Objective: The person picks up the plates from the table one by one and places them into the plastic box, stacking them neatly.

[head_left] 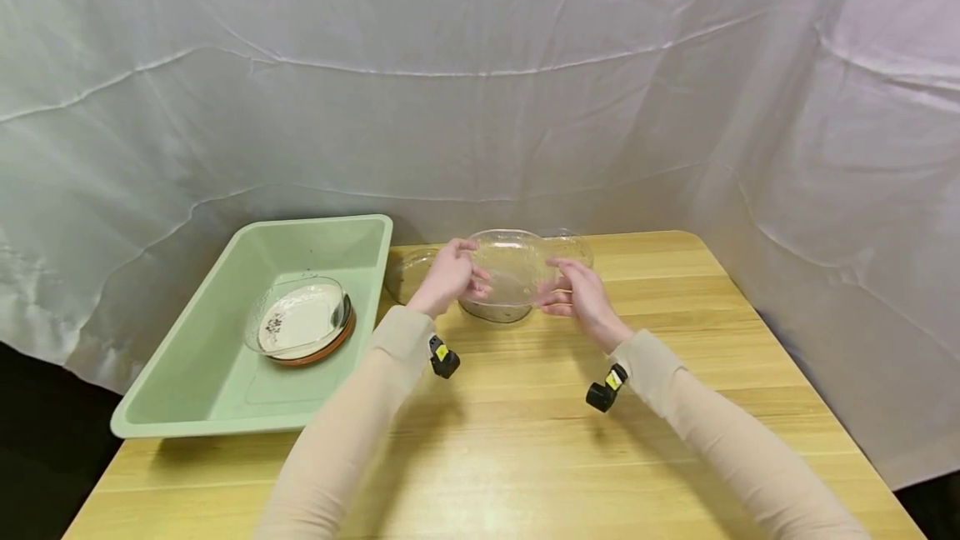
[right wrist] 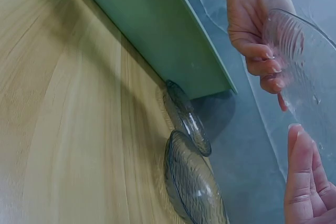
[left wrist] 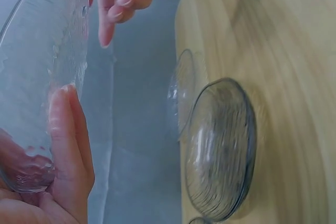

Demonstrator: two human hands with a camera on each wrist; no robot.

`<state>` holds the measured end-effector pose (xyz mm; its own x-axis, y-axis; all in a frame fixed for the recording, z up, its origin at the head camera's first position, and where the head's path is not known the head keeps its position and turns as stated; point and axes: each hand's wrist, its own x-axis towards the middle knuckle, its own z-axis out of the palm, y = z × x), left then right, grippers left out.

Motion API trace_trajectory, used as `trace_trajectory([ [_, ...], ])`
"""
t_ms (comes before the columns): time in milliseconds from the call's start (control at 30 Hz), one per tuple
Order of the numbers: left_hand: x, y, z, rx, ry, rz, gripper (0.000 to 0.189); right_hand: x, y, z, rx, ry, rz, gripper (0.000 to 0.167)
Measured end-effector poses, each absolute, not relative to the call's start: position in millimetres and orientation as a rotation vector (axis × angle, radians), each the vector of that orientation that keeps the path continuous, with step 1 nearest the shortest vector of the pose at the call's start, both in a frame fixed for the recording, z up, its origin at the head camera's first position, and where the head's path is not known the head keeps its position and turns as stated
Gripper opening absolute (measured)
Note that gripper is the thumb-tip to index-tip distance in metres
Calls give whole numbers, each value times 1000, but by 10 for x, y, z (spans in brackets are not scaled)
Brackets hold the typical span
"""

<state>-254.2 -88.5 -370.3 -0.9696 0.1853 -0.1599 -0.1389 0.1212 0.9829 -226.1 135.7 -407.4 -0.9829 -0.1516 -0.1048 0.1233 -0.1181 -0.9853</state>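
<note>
Gripping a clear glass dish [head_left: 510, 269] from either side, left hand [head_left: 450, 276] and right hand [head_left: 577, 294] hold it raised above the bench's [head_left: 525, 423] far edge, fingers curled on its rim; green tray [head_left: 225, 373] at left edge.

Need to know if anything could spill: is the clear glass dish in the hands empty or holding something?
Empty. The glass dish is see-through between left hand and right hand, with nothing inside.
</note>
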Motion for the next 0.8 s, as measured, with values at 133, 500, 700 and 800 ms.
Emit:
trace_trajectory([
  [133, -2562, -978, -3648, 34, 2166, 1940, 41, -2256, 1296, -4069, -50, 1959, -2221, 46],
  [500, -2592, -1340, -3526, -6, 2262, 1909, 46, -2205, 1034, -4017, -155, 2061, -2161, 43],
  [700, -2607, -1587, -3500, -50, 2283, 1906, 45, -2159, 855, -4013, -281, 2100, -2144, 42],
  [800, -2614, -1721, -3496, -65, 2281, 1898, 47, -2143, 766, -4026, -344, 2133, -2115, 40],
])
